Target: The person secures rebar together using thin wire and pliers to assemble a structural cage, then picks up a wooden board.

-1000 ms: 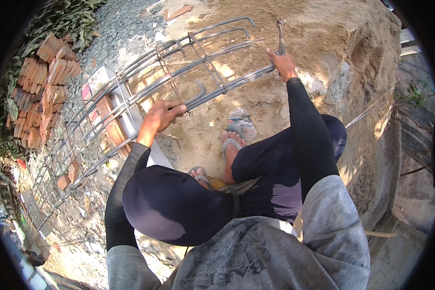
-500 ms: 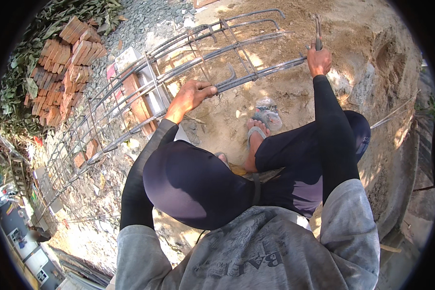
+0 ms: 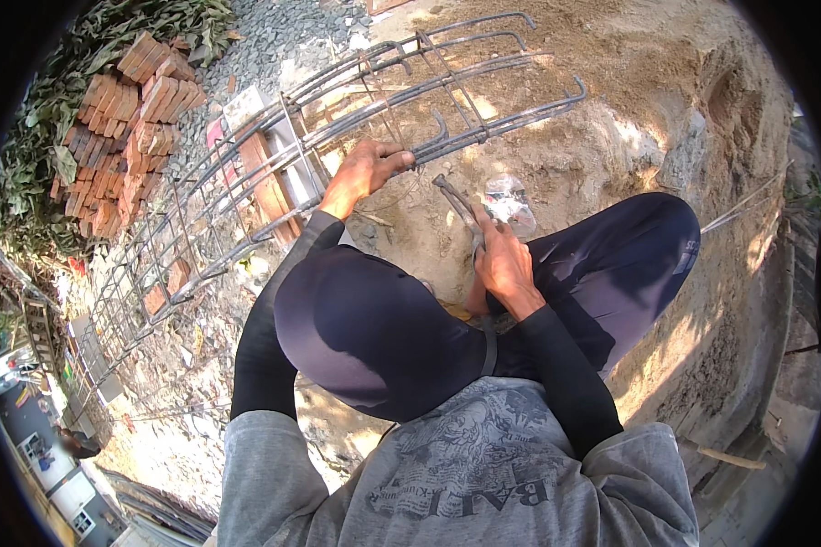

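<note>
A long cage of steel rebar [image 3: 520, 118] runs from the upper middle down to the lower left, its bar ends hooked. My left hand [image 3: 363, 178] is closed on its nearest bars, thumb and fingers pinching where a stirrup meets them. What lies under those fingers is partly hidden. In my right hand [image 3: 506, 266] are pincers [image 3: 456, 202], held by the handles above my lap. Their head points up and left, just below the near bars and apart from them. A thin tie wire seems to hang near my left fingertips.
Stacked red bricks [image 3: 123, 155] stand at the upper left by a heap of leaves [image 3: 27, 155]. Grey gravel [image 3: 292, 36] lies beyond. A wooden plank [image 3: 269, 187] is under the cage. A clear plastic bag [image 3: 511, 202] lies on the dirt near my foot.
My right hand has come from the far bar ends at the right back toward my lap, bringing the pincers near my left hand. My left hand stays on the bars.
</note>
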Motion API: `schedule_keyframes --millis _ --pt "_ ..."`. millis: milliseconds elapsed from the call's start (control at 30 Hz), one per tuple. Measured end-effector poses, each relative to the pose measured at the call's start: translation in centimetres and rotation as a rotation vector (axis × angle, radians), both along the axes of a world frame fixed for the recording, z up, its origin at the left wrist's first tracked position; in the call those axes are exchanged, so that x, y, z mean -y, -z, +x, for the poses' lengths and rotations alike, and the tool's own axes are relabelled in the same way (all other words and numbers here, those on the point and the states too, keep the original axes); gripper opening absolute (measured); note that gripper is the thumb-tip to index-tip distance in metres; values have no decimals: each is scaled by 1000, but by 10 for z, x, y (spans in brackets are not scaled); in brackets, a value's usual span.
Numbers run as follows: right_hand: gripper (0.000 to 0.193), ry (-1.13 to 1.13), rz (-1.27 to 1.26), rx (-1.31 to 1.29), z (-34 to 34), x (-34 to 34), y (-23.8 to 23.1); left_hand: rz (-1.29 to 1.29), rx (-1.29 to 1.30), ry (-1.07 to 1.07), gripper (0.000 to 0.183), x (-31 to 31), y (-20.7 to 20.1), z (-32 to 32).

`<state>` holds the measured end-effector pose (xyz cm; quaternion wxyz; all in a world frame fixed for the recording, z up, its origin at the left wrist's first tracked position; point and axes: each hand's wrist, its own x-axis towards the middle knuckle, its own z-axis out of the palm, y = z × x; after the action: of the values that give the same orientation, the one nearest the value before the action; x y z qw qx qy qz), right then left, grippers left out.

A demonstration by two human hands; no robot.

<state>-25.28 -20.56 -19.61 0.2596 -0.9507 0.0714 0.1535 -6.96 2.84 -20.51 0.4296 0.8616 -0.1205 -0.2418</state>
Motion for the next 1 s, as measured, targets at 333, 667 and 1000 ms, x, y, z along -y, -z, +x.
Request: schedule_keyframes --millis 333,667,1000 --pt "84 -17 137 18 13 -19 -10 18 2 25 41 1 -11 0" --pt "56 -27 -227 217 16 -24 5 -13 20 11 41 1 0 0" --pt "35 -75 -74 130 24 -25 59 -3 41 9 46 2 -14 -4"
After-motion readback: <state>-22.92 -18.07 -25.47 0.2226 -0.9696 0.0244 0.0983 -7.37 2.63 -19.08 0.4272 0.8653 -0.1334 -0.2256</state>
